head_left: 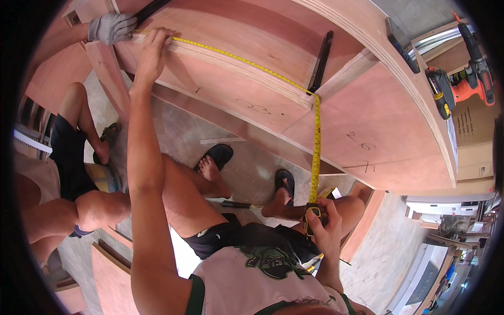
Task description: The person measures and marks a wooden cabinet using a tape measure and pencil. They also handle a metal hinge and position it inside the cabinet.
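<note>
A yellow tape measure blade (247,62) runs along the layered plywood edge (236,68) of a wooden cabinet part, then bends down at the corner toward me. My left hand (152,52) pinches the far end of the blade against that edge, arm stretched out. Low on the right, my right hand (326,223) is wrapped round the dark tape measure case (314,219), with its thumb on the case. Beside my left hand, a co-worker's grey gloved hand (112,29) rests at the wood near a black bar. Handwritten marks show on the plywood panel (220,92).
An orange and black cordless drill (470,86) and a yellow-black hand tool (440,102) sit on the right, near cardboard boxes (472,131). A black metal rail (320,63) lies inside the cabinet. Another person crouches at the left. Wood boards (107,275) lie on the floor.
</note>
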`<control>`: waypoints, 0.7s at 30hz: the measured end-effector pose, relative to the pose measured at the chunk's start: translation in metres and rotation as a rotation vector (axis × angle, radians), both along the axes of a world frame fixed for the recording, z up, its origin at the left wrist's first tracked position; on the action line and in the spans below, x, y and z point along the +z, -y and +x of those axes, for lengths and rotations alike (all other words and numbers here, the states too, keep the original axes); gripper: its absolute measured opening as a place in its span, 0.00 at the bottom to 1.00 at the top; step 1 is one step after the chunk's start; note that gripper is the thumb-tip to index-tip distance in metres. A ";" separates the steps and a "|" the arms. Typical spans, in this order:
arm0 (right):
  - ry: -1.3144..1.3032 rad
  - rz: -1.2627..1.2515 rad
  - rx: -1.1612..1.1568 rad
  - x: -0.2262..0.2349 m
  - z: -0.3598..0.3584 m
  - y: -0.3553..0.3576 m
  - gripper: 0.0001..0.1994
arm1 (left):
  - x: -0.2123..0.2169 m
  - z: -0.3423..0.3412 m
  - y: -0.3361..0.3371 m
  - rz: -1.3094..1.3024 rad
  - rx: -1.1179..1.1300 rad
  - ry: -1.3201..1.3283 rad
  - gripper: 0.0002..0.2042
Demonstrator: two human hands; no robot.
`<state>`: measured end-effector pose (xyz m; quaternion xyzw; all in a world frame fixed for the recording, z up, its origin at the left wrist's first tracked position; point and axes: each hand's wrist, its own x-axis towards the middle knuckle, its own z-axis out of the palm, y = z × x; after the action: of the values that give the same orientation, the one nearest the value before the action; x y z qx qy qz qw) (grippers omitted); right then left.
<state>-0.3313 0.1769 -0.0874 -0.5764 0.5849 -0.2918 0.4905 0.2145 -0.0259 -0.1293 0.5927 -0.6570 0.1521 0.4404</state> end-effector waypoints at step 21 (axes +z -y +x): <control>0.038 0.012 0.047 0.018 0.006 0.002 0.21 | 0.011 -0.012 0.000 0.009 0.059 0.096 0.08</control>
<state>-0.3256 0.1752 -0.0695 -0.5815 0.5634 -0.2877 0.5116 0.2029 -0.0255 -0.1179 0.6057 -0.6603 0.1902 0.4013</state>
